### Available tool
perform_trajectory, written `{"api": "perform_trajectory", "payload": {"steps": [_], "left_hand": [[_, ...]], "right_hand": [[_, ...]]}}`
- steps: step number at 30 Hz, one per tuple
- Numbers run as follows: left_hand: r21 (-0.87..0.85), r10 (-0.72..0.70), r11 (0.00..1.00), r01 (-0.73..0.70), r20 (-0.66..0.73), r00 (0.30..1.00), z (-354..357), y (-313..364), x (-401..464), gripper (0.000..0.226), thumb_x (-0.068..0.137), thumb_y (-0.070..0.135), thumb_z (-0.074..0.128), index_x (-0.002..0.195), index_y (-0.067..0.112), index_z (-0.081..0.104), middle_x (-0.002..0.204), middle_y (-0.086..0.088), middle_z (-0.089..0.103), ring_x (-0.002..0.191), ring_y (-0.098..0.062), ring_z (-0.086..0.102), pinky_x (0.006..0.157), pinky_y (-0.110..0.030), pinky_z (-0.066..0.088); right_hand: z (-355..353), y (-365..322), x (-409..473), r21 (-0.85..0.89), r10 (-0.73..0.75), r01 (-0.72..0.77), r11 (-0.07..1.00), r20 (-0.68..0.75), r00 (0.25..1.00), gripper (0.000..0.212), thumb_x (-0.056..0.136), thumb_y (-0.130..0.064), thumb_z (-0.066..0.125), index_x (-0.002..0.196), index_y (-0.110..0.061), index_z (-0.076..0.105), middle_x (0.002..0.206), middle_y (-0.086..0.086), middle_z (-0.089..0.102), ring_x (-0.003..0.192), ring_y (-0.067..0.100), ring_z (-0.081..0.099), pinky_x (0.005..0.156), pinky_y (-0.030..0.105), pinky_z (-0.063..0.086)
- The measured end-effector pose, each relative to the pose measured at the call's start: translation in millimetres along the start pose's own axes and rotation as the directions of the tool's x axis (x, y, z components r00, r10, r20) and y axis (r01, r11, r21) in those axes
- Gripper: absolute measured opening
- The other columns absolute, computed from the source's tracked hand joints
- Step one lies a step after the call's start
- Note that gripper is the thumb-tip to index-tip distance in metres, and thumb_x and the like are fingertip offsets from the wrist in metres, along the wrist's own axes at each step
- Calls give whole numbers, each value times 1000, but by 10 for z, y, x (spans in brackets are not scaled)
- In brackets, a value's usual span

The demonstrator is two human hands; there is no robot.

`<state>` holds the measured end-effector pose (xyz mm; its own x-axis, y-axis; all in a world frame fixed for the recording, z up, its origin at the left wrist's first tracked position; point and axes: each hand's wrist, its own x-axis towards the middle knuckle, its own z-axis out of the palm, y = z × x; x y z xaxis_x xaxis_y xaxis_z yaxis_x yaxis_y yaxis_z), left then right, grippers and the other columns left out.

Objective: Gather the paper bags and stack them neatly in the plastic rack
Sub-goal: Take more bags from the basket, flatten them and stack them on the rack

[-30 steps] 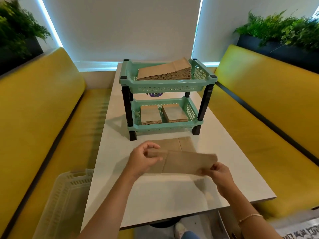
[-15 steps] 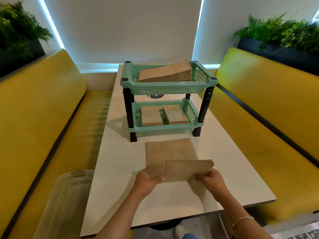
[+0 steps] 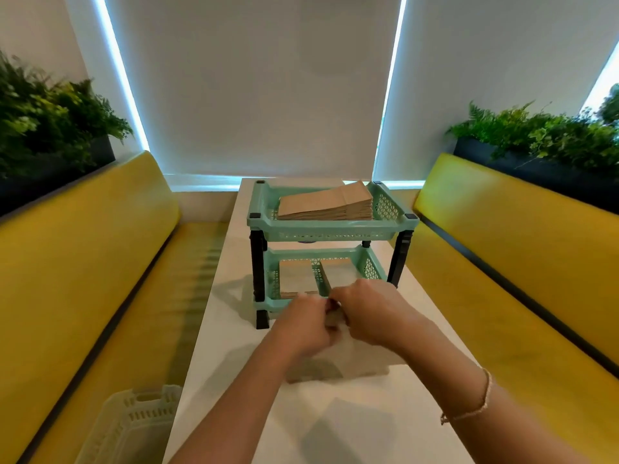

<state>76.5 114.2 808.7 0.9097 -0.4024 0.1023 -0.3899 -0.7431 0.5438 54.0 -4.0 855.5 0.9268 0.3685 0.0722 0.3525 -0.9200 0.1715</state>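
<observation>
Fingers [image 3: 330,304] of both hands pinch paper bag [image 3: 335,318] (blurred).

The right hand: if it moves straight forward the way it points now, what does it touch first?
Probably the front rim of the rack's lower tray, just beyond the right hand; blur leaves depth unclear.

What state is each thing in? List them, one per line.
Left hand: curled, pinching a paper bag.
Right hand: curled on the same bag.
Paper bag: mostly hidden between the hands.
Top shelf: holds a slanted bag stack.
Bottom shelf: two bag piles.
</observation>
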Motion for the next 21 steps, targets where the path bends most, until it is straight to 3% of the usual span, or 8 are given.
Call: {"api": "perform_trajectory", "payload": {"steps": [2, 4, 8, 10, 12, 17, 19, 21], "left_hand": [[-80, -25, 997, 19, -79, 997, -187, 34, 64, 15, 81, 19, 65, 96, 17, 67, 92, -4, 67, 78, -13, 54, 69, -24, 45], [-330, -110, 942, 57, -144, 983, -380, 20, 136, 20, 76, 15, 72, 94, 22, 69, 85, 3, 68, 78, -12, 61, 71, -26, 51], [-529, -144, 848, 35, -167, 975, -639, -148, 359, 21, 74, 20, 78, 90, 29, 66, 90, 12, 71, 85, -5, 67, 81, -27, 55], [-505, -164, 862, 46, -191, 968, -747, -241, 513, 18, 78, 24, 74, 90, 32, 62, 93, 10, 69, 86, -8, 66, 77, -25, 55], [-548, -226, 835, 38, -280, 933, -888, -334, 722, 19, 80, 20, 72, 92, 28, 59, 88, 8, 67, 83, -9, 64, 72, -20, 52], [-881, -386, 462, -97, -298, 873, -1276, -367, 1333, 9, 92, 7, 55, 89, 15, 59, 86, -5, 65, 76, -17, 61, 68, -26, 54], [-881, -412, 471, -54, -273, 869, -1335, -379, 1603, 8, 94, 6, 52, 94, 13, 56, 86, -7, 64, 71, -19, 60, 65, -31, 54], [-820, -466, 572, 20, -305, 830, -1326, -445, 1848, 12, 92, 6, 53, 103, 9, 59, 86, -7, 64, 71, -20, 60, 69, -35, 54]], "right_hand": [[-200, 74, 46, -32, 4, -5, 999, -36, 999, 28, 92, -15, 48, 119, -19, 55, 108, 7, 63, 100, 26, 61, 77, 32, 47], [-451, 211, 99, 4, 16, -16, 1000, -96, 995, 24, 90, -17, 48, 111, -24, 59, 103, 4, 65, 97, 24, 61, 72, 29, 44], [-923, 651, 287, 270, 81, -2, 963, -279, 957, 24, 82, -11, 58, 103, -20, 68, 88, 2, 66, 85, 21, 58, 64, 13, 38], [-1093, 906, 429, 524, 196, 23, 851, -359, 912, 16, 80, -8, 63, 91, -18, 68, 78, 3, 63, 77, 24, 57, 64, 17, 45], [-1161, 1137, 653, 739, 348, 73, 670, -399, 848, 12, 78, -9, 68, 80, -21, 66, 82, 10, 67, 80, 30, 62, 74, 36, 54], [-968, 1554, 1422, 977, 599, 99, 187, -194, 777, 17, 80, -5, 68, 94, -13, 65, 84, 7, 65, 72, 25, 63, 75, 41, 56], [-786, 1650, 1695, 993, 632, 19, 119, -90, 770, 24, 79, -4, 69, 102, -8, 63, 85, 9, 64, 72, 26, 63, 76, 44, 56], [-580, 1717, 1921, 990, 654, -82, 111, -11, 757, 20, 78, -4, 67, 98, -6, 64, 86, 11, 63, 81, 30, 63, 81, 48, 55]]}}
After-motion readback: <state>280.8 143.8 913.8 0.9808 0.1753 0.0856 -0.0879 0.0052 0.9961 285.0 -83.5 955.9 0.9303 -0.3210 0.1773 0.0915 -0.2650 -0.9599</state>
